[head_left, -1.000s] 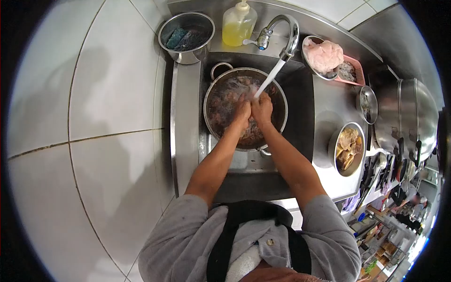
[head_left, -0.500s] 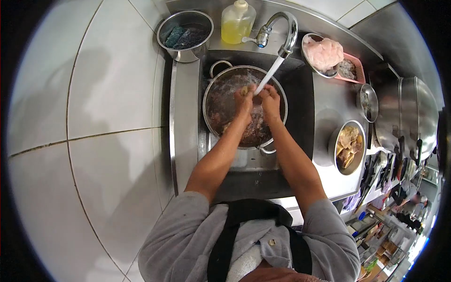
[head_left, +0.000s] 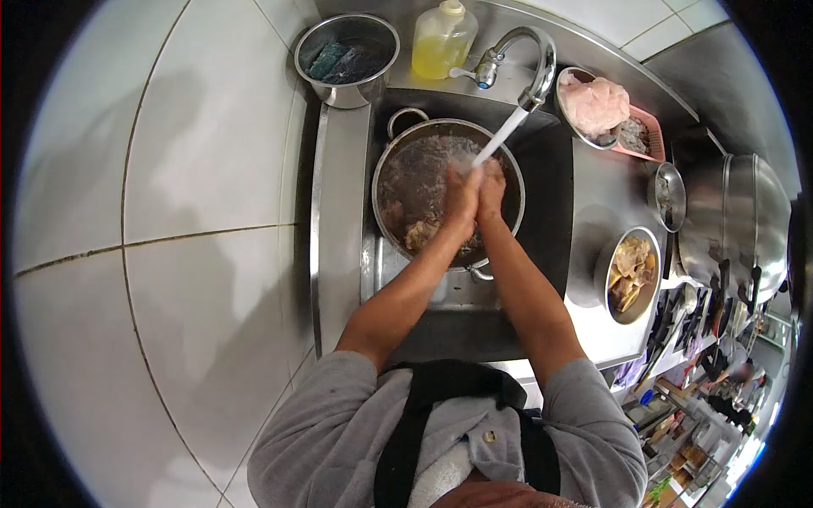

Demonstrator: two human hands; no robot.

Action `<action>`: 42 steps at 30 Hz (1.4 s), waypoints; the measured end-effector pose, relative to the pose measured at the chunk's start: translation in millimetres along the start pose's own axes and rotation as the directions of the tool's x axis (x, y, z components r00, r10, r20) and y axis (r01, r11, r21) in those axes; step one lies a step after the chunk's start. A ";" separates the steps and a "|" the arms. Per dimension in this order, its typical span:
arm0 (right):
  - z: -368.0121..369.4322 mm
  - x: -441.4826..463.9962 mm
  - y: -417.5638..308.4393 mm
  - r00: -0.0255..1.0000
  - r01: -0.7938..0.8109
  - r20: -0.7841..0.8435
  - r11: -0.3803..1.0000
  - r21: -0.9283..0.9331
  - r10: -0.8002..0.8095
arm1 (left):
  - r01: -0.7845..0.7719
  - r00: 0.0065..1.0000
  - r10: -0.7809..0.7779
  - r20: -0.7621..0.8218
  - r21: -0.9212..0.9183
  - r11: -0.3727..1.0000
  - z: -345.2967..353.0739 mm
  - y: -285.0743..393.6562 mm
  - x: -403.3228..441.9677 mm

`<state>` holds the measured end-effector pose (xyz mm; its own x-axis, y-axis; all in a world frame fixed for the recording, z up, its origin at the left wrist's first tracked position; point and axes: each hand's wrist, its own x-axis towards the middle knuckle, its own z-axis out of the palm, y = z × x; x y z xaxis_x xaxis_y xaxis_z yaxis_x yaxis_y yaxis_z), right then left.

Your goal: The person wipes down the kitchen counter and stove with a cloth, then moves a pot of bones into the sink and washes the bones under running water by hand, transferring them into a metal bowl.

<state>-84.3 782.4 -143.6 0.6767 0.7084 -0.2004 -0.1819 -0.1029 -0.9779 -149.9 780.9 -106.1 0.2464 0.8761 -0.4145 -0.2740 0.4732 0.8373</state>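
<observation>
A large two-handled metal pot (head_left: 377,203) stands in the sink, holding murky brownish water with pale pieces of what looks like meat (head_left: 421,233) near its lower side. Over the pot, my left hand (head_left: 461,201) and my right hand (head_left: 491,190) are pressed close together. Water (head_left: 506,135) from the curved faucet (head_left: 542,76) runs onto the fingertips. Both hands look closed, but whatever lies between them is hidden by the fingers and the splash.
At the upper left stands a metal pot with dark scouring pads (head_left: 330,63), beside a jug of yellow liquid (head_left: 445,38). The right counter carries a bowl of yellowish pieces (head_left: 631,271), a pink bag (head_left: 595,106), a pink basket (head_left: 652,135) and a large steamer (head_left: 732,224).
My hands have come together under the stream; before, they were slightly apart, with a small yellowish piece at my left fingers. The view has shifted slightly.
</observation>
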 end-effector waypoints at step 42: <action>3.3 -6.4 4.7 0.941 0.334 0.193 0.844 -0.419 -0.277 | 0.022 0.997 -0.031 0.074 0.125 0.992 -38.2 11.8 31.9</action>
<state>-91.8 779.7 -146.7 0.5495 0.8303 0.0935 0.3712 -0.1423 -0.9176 -180.8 817.9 -123.0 0.3227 0.8516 -0.4131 -0.1503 0.4770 0.8660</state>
